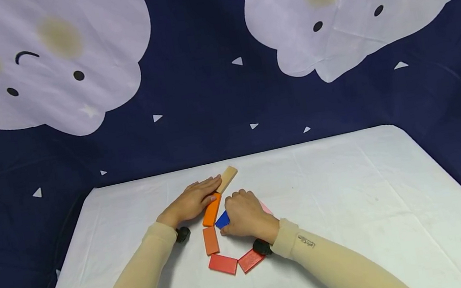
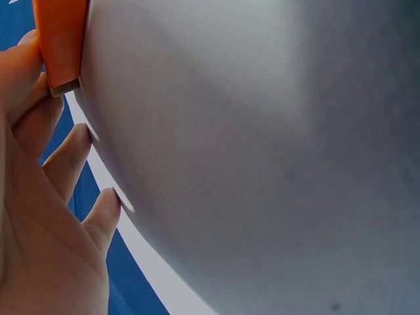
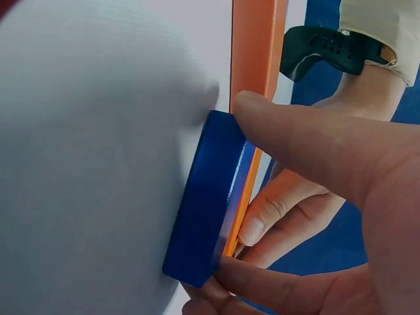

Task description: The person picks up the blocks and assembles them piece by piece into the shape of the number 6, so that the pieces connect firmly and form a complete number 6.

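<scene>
My right hand [image 1: 246, 213] pinches a blue block [image 3: 205, 197] between thumb and fingertips, one at either end of it. The blue block lies right beside an orange block [image 1: 212, 210] on the table. My left hand [image 1: 192, 201] reaches in from the other side with fingers extended, its thumb touching the orange block. Its fingertips rest at the near end of a plain wooden block [image 1: 227, 179]. In the left wrist view, the fingers lie along one side of the orange block [image 2: 62, 42].
A darker orange block [image 1: 211, 241] and two red blocks [image 1: 223, 264] continue the curved row towards the front. A pink block [image 1: 265, 207] shows partly behind my right hand. The white cloth-covered table [image 1: 351, 186] meets a dark blue cloud-print backdrop [image 1: 209, 117].
</scene>
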The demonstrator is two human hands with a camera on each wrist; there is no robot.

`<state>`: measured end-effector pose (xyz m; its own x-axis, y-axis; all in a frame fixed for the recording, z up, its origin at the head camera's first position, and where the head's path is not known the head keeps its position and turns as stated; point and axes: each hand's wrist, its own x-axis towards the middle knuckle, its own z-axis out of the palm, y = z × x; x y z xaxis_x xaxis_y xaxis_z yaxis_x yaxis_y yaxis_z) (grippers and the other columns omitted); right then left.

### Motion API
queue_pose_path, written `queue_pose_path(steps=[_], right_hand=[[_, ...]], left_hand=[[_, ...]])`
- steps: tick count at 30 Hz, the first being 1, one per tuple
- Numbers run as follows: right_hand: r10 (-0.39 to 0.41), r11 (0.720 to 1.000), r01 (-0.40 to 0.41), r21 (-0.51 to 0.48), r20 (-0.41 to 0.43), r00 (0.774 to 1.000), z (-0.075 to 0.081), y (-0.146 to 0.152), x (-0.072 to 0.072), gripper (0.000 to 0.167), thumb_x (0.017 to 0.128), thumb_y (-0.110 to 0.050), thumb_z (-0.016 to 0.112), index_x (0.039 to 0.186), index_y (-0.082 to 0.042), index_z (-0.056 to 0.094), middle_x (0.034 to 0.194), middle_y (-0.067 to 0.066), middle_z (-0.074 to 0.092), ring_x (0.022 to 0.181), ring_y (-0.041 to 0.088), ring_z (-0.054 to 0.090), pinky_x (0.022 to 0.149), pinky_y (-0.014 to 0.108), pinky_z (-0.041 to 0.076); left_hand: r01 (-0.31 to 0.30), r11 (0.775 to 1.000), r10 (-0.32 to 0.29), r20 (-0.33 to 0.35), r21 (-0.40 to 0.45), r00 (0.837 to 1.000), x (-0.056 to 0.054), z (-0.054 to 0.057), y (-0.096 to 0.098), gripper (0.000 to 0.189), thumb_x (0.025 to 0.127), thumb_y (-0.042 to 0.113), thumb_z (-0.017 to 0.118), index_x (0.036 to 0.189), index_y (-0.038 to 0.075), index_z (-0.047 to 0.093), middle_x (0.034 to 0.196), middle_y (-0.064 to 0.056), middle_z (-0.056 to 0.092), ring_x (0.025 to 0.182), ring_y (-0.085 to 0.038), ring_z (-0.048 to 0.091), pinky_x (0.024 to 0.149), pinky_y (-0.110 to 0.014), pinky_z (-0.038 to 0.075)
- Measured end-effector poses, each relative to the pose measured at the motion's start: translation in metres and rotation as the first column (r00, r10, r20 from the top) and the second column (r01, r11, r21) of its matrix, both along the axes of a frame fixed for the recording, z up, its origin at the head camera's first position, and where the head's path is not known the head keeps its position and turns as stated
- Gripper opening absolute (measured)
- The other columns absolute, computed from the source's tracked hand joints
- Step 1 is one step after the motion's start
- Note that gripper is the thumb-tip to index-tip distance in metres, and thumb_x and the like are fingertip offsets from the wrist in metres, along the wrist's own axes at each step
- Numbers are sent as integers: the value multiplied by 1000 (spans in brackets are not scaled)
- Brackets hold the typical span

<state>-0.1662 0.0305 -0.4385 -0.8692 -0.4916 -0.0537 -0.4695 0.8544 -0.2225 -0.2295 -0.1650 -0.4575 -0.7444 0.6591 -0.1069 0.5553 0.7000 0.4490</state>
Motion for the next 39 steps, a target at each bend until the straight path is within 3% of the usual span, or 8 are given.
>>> queue_pose_path(steps=[11, 17, 21, 26, 33, 39], right_hand=[[4, 1000, -4, -16, 32, 999, 1, 3, -1, 74, 71, -60, 85, 112, 0, 71, 93, 8, 69, 85, 24, 59, 76, 39, 50], [-30, 987, 44, -156, 93, 995, 12, 27, -8, 72, 78, -50, 84, 125, 1, 67, 111, 13, 71, 101, 30, 62, 90, 44, 51], [-39, 961, 70, -269, 120, 992, 18, 50, -15, 59, 81, -37, 85, 123, 1, 68, 110, 12, 72, 104, 30, 61, 94, 43, 50], [-33, 947, 81, -311, 156, 987, 14, 75, -21, 51, 83, -30, 84, 124, -3, 69, 116, 9, 71, 111, 27, 58, 100, 42, 47], [57, 951, -11, -309, 140, 988, 5, 101, -23, 50, 82, -26, 83, 124, -4, 69, 119, 8, 70, 113, 27, 58, 101, 44, 47], [156, 948, -105, -301, 151, 976, 1, 117, -24, 56, 79, -20, 84, 130, -4, 66, 127, 6, 67, 115, 26, 57, 101, 44, 46]], left_hand=[[2, 1000, -2, 6, -1, 1000, -1, -1, 0, 55, 108, 25, 47, 158, 10, 32, 164, -5, 28, 151, -28, 25, 120, -58, 15], [0, 1000, 0, 11, -10, 1000, -1, 0, 0, 55, 108, 27, 47, 159, 11, 30, 164, -5, 27, 151, -27, 24, 121, -57, 15], [-6, 1000, 6, 9, -20, 1000, -1, 0, 0, 56, 108, 28, 47, 159, 11, 30, 164, -4, 27, 151, -26, 24, 121, -57, 15], [-5, 1000, 5, 13, -26, 1000, -1, 0, 0, 56, 108, 28, 46, 159, 11, 29, 165, -4, 26, 151, -26, 24, 121, -55, 14], [-1, 1000, 1, 18, -29, 1000, -2, -1, 0, 56, 109, 27, 46, 159, 11, 29, 165, -3, 25, 152, -26, 23, 122, -55, 14], [2, 1000, -2, 11, -19, 1000, -1, -1, -1, 56, 108, 27, 47, 159, 11, 29, 165, -4, 26, 151, -26, 24, 121, -56, 15]])
